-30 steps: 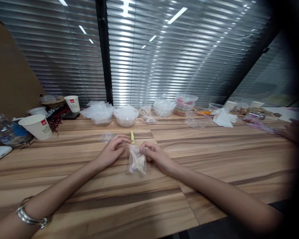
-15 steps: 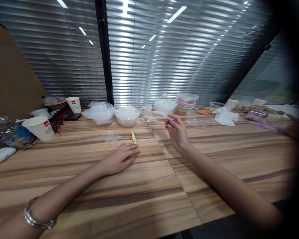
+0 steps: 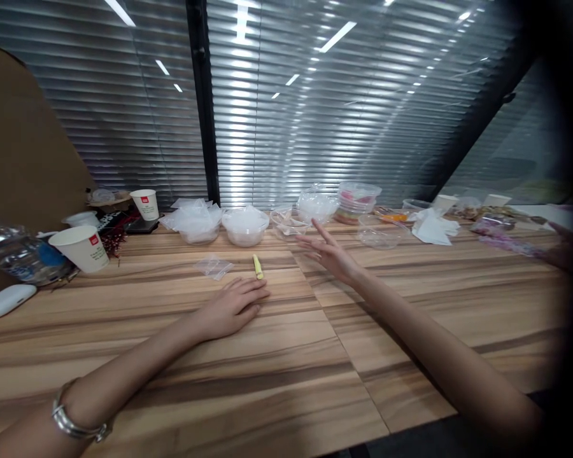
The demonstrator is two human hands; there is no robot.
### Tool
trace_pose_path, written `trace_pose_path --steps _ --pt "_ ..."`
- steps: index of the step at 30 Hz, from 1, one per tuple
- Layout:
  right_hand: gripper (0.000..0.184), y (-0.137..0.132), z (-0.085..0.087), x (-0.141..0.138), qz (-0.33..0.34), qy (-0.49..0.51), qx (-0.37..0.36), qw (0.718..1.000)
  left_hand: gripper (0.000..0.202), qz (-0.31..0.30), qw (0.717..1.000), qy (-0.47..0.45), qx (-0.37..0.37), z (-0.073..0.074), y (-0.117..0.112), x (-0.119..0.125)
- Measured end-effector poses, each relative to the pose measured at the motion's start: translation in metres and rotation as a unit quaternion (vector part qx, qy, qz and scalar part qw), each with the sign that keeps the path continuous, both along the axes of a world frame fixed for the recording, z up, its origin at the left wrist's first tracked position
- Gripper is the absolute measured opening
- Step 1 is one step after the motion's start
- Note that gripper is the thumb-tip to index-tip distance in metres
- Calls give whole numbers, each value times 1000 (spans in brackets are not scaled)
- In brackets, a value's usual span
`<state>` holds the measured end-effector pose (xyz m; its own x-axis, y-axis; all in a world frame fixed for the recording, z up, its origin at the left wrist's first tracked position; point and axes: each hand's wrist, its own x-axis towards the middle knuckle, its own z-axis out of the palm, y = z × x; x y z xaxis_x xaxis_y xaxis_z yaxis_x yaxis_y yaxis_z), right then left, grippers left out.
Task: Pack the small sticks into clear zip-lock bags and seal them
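My left hand (image 3: 232, 308) lies palm down on the wooden table (image 3: 277, 381), fingers stretched out and holding nothing. Just beyond its fingertips is a small yellow-green stick (image 3: 258, 267), perhaps touching them. A flat transparent plastic bag (image 3: 214, 267) lies to the left of the stick. My right hand (image 3: 332, 254) hovers above the table with its fingers spread and nothing between them. Close to those fingertips stands a shallow transparent plastic bowl (image 3: 286, 230) with something pale in it that I cannot make out.
Along the back stand two bowls (image 3: 245, 236) with white contents, stacked tubs (image 3: 356, 207) and a transparent lid (image 3: 379, 236). Crumpled tissue (image 3: 434, 226) lies farther right. Paper cups (image 3: 83, 251), a water bottle (image 3: 21, 254) and a white case (image 3: 7, 301) are on the left.
My right hand has let go of a whitish, see-through piece by the shallow bowl and spread its fingers. The left hand has stayed in place; the view has shifted slightly.
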<state>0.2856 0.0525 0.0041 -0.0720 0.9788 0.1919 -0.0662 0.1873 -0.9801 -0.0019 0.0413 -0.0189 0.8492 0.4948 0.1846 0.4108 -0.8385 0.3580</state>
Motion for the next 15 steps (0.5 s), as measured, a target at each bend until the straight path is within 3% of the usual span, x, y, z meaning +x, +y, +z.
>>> trace_pose_path --steps 3,6,10,12,15 --pt "46 0 -12 2 19 -68 -47 996 39 3 1000 5 4 -1 0 0" --pt "31 0 -22 -2 32 -224 18 974 39 8 1000 7 5 -1 -1 1" --pt "22 -8 -28 -20 27 -452 188 872 39 9 1000 0 -1 -1 0 1" --pt "23 -16 -29 -31 32 -512 226 828 38 6 1000 -8 -2 -2 -1 1" --pt "33 -29 -29 -45 62 -552 266 788 36 9 999 -42 8 -1 -1 3"
